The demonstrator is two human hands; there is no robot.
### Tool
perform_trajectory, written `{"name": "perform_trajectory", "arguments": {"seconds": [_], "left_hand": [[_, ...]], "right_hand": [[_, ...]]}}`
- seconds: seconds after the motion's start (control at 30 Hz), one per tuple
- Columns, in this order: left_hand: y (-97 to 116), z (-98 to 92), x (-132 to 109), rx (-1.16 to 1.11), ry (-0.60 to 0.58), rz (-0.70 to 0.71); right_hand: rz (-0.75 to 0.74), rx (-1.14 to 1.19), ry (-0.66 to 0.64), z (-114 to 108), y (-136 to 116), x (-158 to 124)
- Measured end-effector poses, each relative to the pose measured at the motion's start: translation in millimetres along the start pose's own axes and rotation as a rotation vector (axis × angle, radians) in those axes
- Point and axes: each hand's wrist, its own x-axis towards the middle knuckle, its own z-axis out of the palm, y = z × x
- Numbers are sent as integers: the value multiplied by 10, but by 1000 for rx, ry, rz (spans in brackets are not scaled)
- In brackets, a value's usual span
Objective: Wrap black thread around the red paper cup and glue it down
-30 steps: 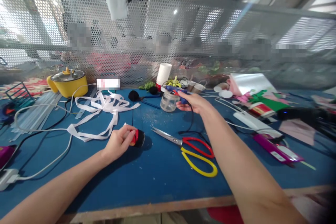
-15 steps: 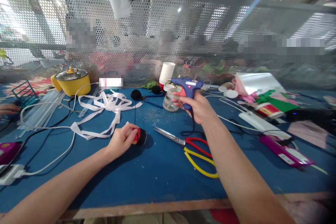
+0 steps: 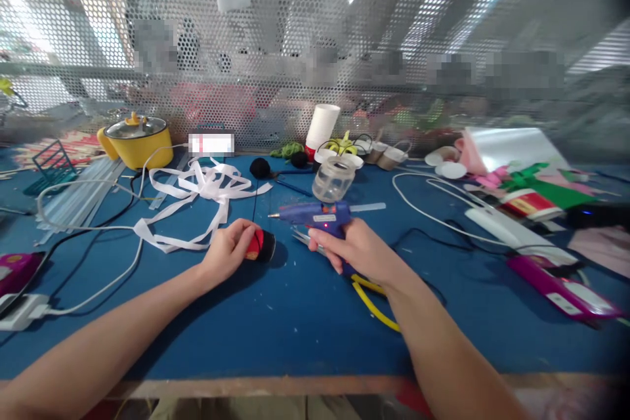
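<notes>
My left hand (image 3: 225,254) is closed around a small red-and-black cylinder, perhaps a paper cup (image 3: 266,247), lying tilted just above or on the table. A black strand runs from it back to a ball of black yarn (image 3: 260,168). In my right hand (image 3: 361,246) is a blue glue gun (image 3: 310,212), its metal nozzle pointing left toward the cylinder without touching it. A clear glue stick (image 3: 371,207) pokes out of its rear. Beneath the right hand lie scissors (image 3: 377,312), their handles partly hidden by my hand and forearm. Behind the gun stands a clear jar (image 3: 335,178).
White ribbon (image 3: 211,187) lies tangled at left, near a yellow pot (image 3: 142,147) and clear glue sticks (image 3: 83,193). White cables cross both sides. A white power strip (image 3: 512,233) and a purple box (image 3: 561,289) are at right. A perforated metal panel (image 3: 275,79) closes the back.
My right hand has brought the glue gun from beside the jar down and toward me, its nozzle now close to the cylinder. My left hand keeps its hold, nearly still.
</notes>
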Motion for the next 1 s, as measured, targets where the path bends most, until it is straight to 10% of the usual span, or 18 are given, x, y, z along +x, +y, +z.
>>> {"name": "perform_trajectory", "arguments": {"seconds": [1.0], "left_hand": [[33, -10, 2, 71, 3, -8]], "right_hand": [[97, -295, -89, 118, -127, -112]]}}
